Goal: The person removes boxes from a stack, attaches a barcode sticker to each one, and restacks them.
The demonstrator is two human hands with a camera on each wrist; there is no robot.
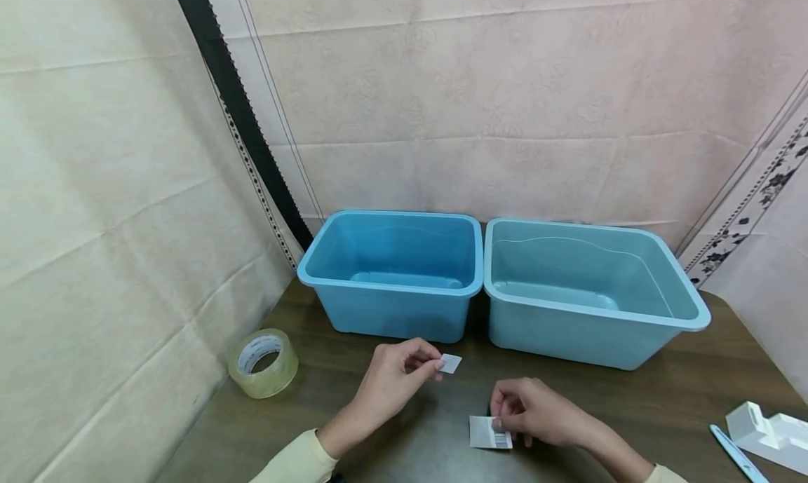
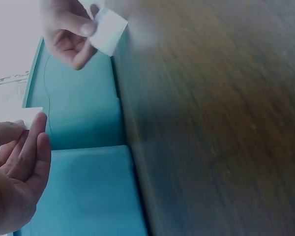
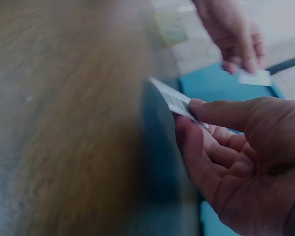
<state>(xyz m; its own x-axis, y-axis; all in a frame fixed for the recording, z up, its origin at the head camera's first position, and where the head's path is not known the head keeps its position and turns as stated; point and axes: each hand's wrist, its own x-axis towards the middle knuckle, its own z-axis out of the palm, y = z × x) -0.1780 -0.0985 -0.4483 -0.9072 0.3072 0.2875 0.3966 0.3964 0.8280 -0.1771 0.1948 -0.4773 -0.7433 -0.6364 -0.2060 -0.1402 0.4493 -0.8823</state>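
Between thumb and fingertips my left hand (image 1: 396, 376) pinches a small white square of paper or card (image 1: 450, 363), in front of the left tub. My right hand (image 1: 544, 411) pinches a larger white piece with a printed barcode (image 1: 482, 432), held over the table nearer to me. In the right wrist view the barcode piece (image 3: 173, 99) tilts up between thumb and index finger. The left wrist view shows the white square (image 2: 32, 116) at the left hand's fingertips. The two pieces are apart, and whether they are labels or packets I cannot tell.
Two plastic tubs, one blue (image 1: 391, 308) and one paler blue-green (image 1: 568, 336), stand side by side at the back. A roll of clear tape (image 1: 278, 376) lies at the left. At the right are a light-blue pen-like tool (image 1: 737, 455) and a white block-shaped object (image 1: 773, 437).
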